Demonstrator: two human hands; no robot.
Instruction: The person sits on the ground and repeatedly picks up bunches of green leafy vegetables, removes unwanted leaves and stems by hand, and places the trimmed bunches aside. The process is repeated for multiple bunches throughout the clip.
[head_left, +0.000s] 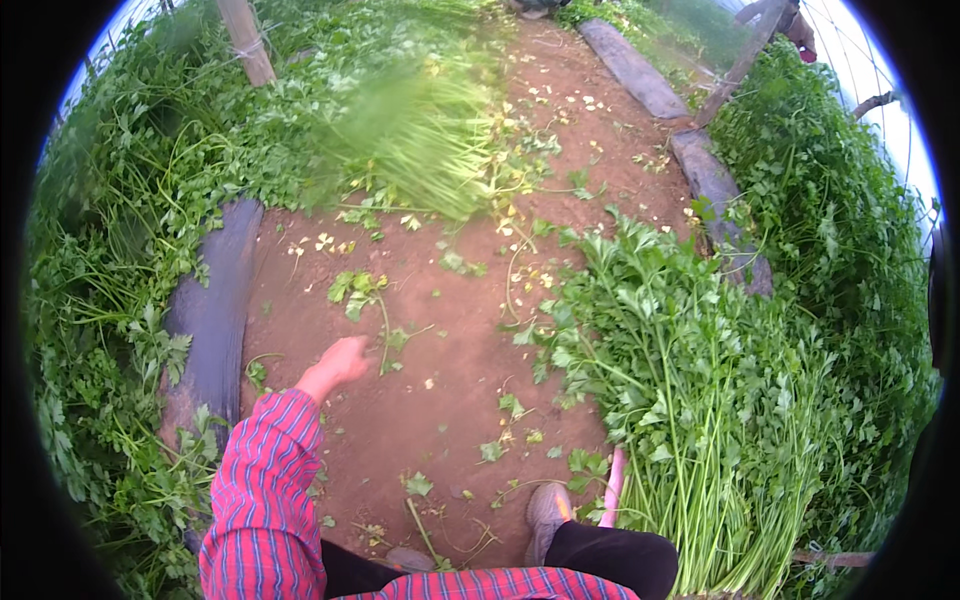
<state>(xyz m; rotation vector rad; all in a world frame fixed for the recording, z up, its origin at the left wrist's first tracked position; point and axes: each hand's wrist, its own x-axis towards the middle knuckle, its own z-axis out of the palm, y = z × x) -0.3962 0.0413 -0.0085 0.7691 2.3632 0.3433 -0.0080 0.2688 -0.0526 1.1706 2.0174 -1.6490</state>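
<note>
My left hand (345, 361), blurred at the end of a pink checked sleeve, hangs over bare brown soil with nothing seen in it; how its fingers stand is unclear. Just beyond it a loose celery sprig (382, 315) lies on the ground. My right hand is out of view. On the right a big bundle of leafy celery (697, 420) with long pale green stalks lies beside my knee. A pink strip (614, 487) shows at the bundle's left edge. Farther ahead, a heap of cut celery (442, 142) appears blurred, its stalk ends towards the right.
Dense growing celery (97, 300) borders the left, with more plants (825, 225) on the right. Dark sheeting (217, 300) edges the left bed; similar strips (712, 172) line the right. Wooden posts (247, 45) stand on both sides. Part of another person (799, 34) shows at top right.
</note>
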